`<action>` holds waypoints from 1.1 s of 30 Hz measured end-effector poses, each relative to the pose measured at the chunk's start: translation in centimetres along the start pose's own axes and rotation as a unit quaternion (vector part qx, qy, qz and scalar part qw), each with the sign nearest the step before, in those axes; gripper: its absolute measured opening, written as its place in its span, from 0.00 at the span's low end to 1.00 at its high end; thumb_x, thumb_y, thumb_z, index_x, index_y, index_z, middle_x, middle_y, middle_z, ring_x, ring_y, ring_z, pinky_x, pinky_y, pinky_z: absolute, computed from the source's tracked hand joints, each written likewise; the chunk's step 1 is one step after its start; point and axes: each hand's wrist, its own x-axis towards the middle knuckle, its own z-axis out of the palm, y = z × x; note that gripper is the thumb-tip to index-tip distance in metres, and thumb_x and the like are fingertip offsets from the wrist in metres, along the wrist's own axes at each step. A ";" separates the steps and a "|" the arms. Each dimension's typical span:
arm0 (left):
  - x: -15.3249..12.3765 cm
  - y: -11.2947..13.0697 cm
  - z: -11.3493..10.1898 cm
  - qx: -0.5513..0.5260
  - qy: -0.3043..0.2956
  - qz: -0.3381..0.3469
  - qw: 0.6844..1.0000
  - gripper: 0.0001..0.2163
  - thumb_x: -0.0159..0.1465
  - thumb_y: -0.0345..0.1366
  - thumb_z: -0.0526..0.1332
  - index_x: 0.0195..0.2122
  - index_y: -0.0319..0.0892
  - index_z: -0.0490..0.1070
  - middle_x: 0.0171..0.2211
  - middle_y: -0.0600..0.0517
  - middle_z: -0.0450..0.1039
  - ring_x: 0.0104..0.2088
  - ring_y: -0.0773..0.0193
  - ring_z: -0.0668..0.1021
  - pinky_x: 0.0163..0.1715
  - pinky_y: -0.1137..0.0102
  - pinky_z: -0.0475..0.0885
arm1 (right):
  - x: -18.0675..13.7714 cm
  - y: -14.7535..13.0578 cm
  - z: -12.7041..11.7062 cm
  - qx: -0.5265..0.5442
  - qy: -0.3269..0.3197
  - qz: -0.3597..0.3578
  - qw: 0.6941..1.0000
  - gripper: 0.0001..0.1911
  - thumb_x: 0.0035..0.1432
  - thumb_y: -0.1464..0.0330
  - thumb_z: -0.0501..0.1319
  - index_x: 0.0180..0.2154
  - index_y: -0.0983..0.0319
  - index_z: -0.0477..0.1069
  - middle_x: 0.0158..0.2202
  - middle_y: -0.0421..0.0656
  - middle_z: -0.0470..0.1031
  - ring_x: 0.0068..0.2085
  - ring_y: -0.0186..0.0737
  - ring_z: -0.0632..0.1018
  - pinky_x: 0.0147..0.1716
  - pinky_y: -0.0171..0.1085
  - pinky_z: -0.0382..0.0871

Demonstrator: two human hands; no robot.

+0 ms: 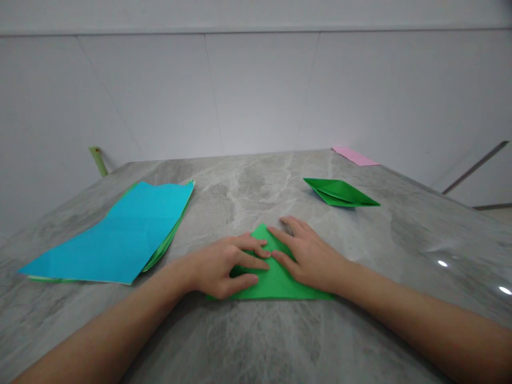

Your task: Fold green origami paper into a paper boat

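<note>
A green sheet of paper [276,285], folded into a triangle, lies flat with its point away from me and its long edge toward me. My left hand [234,264] rests on its left half, fingers spread and pressing down. On the right half lies my right hand [306,253], also with fingers apart, some reaching past the slanted edge onto the table. The fingertips of both hands nearly meet near the triangle's middle. Both hands cover parts of the paper, including most of its two slanted sides.
A stack of paper with a blue sheet [116,234] on top lies at the left, green sheets beneath. A folded green paper boat [340,193] sits at the back right. Pink paper [356,156] lies at the far right edge of the grey marbled table [256,341], before a white wall.
</note>
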 end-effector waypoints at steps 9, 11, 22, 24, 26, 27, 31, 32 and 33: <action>-0.4 -0.8 0.3 0.019 0.037 -0.087 0.995 0.12 0.66 0.36 0.62 0.49 0.55 0.79 0.67 0.48 0.57 0.66 0.45 0.62 0.62 0.48 0.61 | 0.7 -0.4 -0.3 -0.023 -0.101 0.054 0.993 0.30 0.69 0.60 0.50 0.70 0.56 0.51 0.71 0.58 0.47 0.69 0.71 0.50 0.62 0.66 0.51; -0.5 -1.0 0.4 0.013 0.029 -0.098 0.995 0.12 0.66 0.37 0.62 0.50 0.56 0.79 0.69 0.49 0.53 0.68 0.43 0.58 0.64 0.46 0.58 | 0.6 -0.8 -0.3 -0.041 -0.099 0.064 0.992 0.30 0.69 0.62 0.49 0.70 0.58 0.51 0.71 0.60 0.48 0.69 0.72 0.50 0.62 0.67 0.52; -0.8 -2.8 1.2 0.056 0.090 -0.028 0.994 0.16 0.65 0.41 0.64 0.52 0.44 0.77 0.60 0.42 0.69 0.66 0.46 0.64 0.62 0.48 0.63 | 0.2 -0.2 0.0 -0.023 -0.111 0.047 0.992 0.29 0.71 0.63 0.45 0.70 0.57 0.49 0.71 0.57 0.46 0.69 0.70 0.49 0.62 0.67 0.53; -0.8 -2.8 1.2 0.062 0.104 0.002 0.993 0.13 0.66 0.40 0.64 0.49 0.42 0.78 0.55 0.43 0.74 0.63 0.48 0.68 0.63 0.50 0.63 | 0.1 -0.2 -0.1 -0.023 -0.116 0.045 0.992 0.29 0.71 0.62 0.45 0.70 0.57 0.49 0.72 0.57 0.45 0.69 0.70 0.48 0.62 0.67 0.52; -0.7 -2.5 1.0 0.075 0.106 0.030 0.991 0.09 0.67 0.37 0.63 0.45 0.41 0.78 0.51 0.44 0.77 0.61 0.51 0.71 0.64 0.51 0.62 | 0.1 -0.2 0.0 -0.021 -0.107 0.043 0.993 0.28 0.71 0.62 0.45 0.70 0.57 0.50 0.72 0.57 0.46 0.69 0.70 0.49 0.62 0.67 0.52; -0.6 -2.1 1.0 0.086 0.100 0.039 0.991 0.08 0.68 0.35 0.61 0.44 0.40 0.77 0.50 0.44 0.77 0.59 0.52 0.73 0.64 0.52 0.62 | 0.2 -0.2 0.1 -0.017 -0.099 0.040 0.994 0.28 0.71 0.63 0.46 0.70 0.57 0.52 0.71 0.56 0.47 0.69 0.70 0.49 0.62 0.68 0.53; 0.4 0.0 1.1 0.144 0.042 0.004 0.989 0.09 0.68 0.32 0.56 0.45 0.36 0.74 0.50 0.39 0.75 0.53 0.53 0.76 0.63 0.53 0.64 | 0.6 -0.5 0.3 0.043 -0.041 -0.016 0.998 0.28 0.68 0.70 0.46 0.68 0.63 0.56 0.71 0.53 0.50 0.70 0.61 0.52 0.64 0.65 0.53; 0.6 0.5 1.3 0.159 0.026 -0.015 0.987 0.10 0.68 0.33 0.56 0.46 0.34 0.73 0.49 0.38 0.75 0.53 0.52 0.76 0.61 0.53 0.66 | 0.8 -0.7 0.2 0.069 -0.016 -0.039 0.997 0.28 0.68 0.71 0.45 0.67 0.65 0.57 0.70 0.53 0.53 0.70 0.57 0.53 0.64 0.63 0.54; 0.9 1.0 1.7 0.176 0.021 -0.027 0.984 0.14 0.68 0.37 0.57 0.48 0.32 0.72 0.50 0.35 0.73 0.54 0.47 0.75 0.60 0.51 0.67 | 0.9 -1.0 0.1 0.095 0.014 -0.066 0.993 0.27 0.68 0.71 0.44 0.66 0.67 0.58 0.69 0.54 0.56 0.70 0.53 0.55 0.65 0.61 0.53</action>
